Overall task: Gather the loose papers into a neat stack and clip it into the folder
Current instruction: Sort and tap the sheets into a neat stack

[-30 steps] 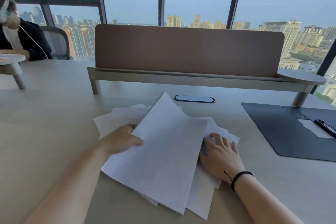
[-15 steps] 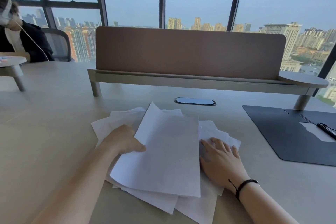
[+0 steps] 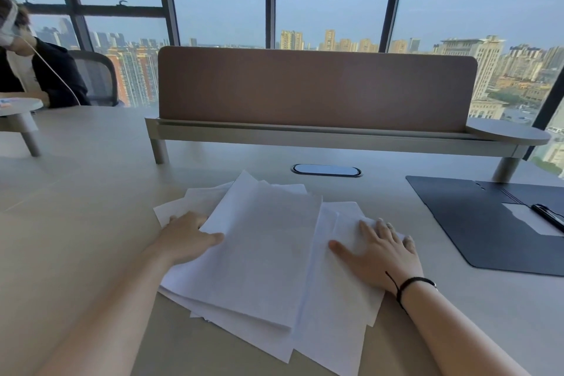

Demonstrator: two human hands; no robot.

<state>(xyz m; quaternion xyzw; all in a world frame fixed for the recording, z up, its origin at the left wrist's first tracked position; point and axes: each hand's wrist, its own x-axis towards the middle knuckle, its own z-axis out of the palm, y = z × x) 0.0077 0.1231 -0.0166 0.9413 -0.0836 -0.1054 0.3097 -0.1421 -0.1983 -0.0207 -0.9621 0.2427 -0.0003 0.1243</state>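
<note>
Tall windows with a city view stand behind the pale, matte tabletop (image 3: 91, 223) where you work, and a brown screen on a low shelf crosses its far side. You are in the gathering step: the papers (image 3: 262, 253) lie near the front edge in a loose fan, thin white sheets with soft, slightly wavy edges, their corners pointing in different directions.

Your left hand (image 3: 186, 238) rests at the left side of the pile, the fingers hidden under the edge of the top sheet and the thumb on it, so it seems to pinch that sheet. Your right hand (image 3: 378, 253) lies flat and spread on the right sheets; it presses them and grips nothing.

The folder (image 3: 476, 223) lies open toward the right edge of the tabletop, well apart from the pile. It is dark, smooth and stiff, with rounded corners, and a black clip (image 3: 547, 217) sits on a small white sheet inside it.

I think the next move asks you to push both sides together, lift the pile and tap the edges on the tabletop until they are even. Thin sheets slide easily, so keep light pressure.
</note>
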